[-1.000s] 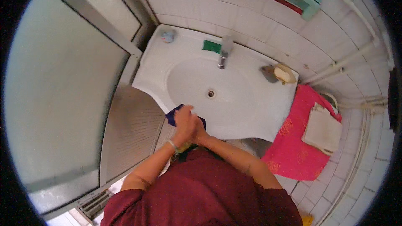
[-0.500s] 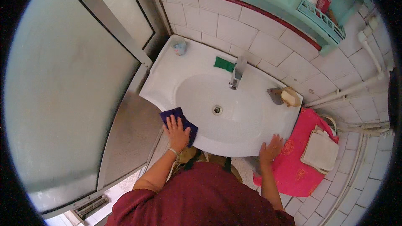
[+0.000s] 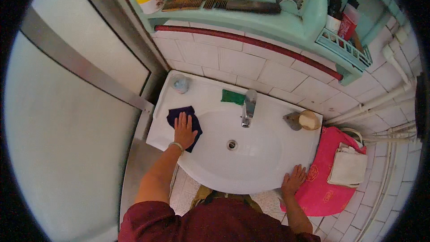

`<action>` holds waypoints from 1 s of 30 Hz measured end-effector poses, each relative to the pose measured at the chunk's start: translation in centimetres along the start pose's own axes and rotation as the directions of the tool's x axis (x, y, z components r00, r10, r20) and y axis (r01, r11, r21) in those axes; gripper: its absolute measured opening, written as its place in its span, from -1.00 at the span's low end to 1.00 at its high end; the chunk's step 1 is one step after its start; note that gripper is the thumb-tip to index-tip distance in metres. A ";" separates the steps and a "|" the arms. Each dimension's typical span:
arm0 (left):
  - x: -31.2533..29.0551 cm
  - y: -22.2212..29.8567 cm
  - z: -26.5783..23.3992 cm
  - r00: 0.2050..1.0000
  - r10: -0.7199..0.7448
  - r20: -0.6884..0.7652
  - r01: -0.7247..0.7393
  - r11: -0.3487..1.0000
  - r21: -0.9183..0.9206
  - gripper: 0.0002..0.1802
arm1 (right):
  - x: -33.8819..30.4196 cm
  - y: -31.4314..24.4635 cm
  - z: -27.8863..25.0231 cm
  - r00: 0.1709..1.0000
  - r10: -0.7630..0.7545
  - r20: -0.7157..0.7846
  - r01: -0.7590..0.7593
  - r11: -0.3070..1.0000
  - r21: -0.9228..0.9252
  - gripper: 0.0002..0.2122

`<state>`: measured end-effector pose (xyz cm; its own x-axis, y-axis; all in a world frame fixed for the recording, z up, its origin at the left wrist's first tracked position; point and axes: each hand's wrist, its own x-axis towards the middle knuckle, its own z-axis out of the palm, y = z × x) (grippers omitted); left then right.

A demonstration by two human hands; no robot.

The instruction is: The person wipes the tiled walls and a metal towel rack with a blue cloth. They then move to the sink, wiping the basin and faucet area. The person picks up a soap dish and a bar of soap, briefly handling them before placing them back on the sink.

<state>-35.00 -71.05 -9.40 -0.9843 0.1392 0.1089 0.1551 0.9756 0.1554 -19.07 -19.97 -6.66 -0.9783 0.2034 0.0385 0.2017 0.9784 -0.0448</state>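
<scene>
A dark purple cloth (image 3: 174, 115) lies on the left deck of the white washbasin (image 3: 264, 175). My left hand (image 3: 184, 133) rests flat on it with fingers stretched out, pressing it to the surface. At the basin's right front rim, my right hand (image 3: 294, 180) lies with its fingers spread, nothing in it. Behind the bowl stands a chrome faucet (image 3: 249, 107), and a green scouring pad (image 3: 232, 97) lies just left of it. The drain (image 3: 231, 145) is uncovered, and no water shows running.
A clear cup (image 3: 180, 84) stands at the basin's back left corner. Bar soap (image 3: 309, 119) in a dish sits at the right, beside a grey lump (image 3: 292, 121). Above hangs a green shelf (image 3: 215, 20) with combs and bottles. A pink cloth (image 3: 327, 197) bears folded white cloth (image 3: 347, 166).
My left hand has pushed the purple cloth from the bowl's front left rim back onto the left deck. The view has tilted up, showing more shelf. My right hand stays at the right rim.
</scene>
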 end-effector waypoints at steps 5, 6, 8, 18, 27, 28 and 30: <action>6.3 1.1 0.0 0.989 0.068 0.132 -0.068 0.998 -0.003 -0.13 | -0.1 0.2 0.3 1.000 -0.011 0.018 0.012 0.999 -0.031 -0.44; 6.9 1.2 0.1 0.987 0.088 0.135 -0.086 0.996 -0.018 -0.14 | -0.1 0.0 0.2 0.999 -0.004 0.032 0.005 1.000 -0.030 -0.44; 7.9 1.3 0.2 0.982 0.127 0.140 -0.121 0.991 -0.050 -0.15 | -0.1 -0.3 -0.1 0.998 0.008 0.062 -0.006 1.000 -0.029 -0.44; 13.4 2.6 1.5 0.958 0.246 0.145 -0.227 0.965 -0.133 0.02 | -0.2 -0.2 0.2 0.999 -0.049 -0.007 0.048 0.997 -0.052 -0.48; 7.2 -0.5 -0.2 0.966 0.246 0.082 -0.237 0.966 -0.105 -0.21 | -0.5 -0.1 1.2 0.997 -0.063 -0.033 0.064 0.997 0.046 -0.47; 5.8 -1.2 -1.0 0.966 0.245 0.079 -0.240 0.968 -0.068 -0.21 | -0.3 -1.7 0.5 0.996 -0.090 -0.016 0.092 0.988 0.127 -0.48; 3.1 -2.5 -2.5 0.980 0.184 0.078 -0.167 0.969 -0.182 -0.25 | 0.5 -6.0 -0.8 0.978 -0.207 0.014 0.193 0.936 0.295 -0.48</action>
<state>-38.18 -73.48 -7.03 -0.9424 0.3292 0.0584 0.3306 0.8911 0.3109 -20.70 -25.75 -5.60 -0.9995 -0.0037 0.0329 -0.0143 0.9444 -0.3285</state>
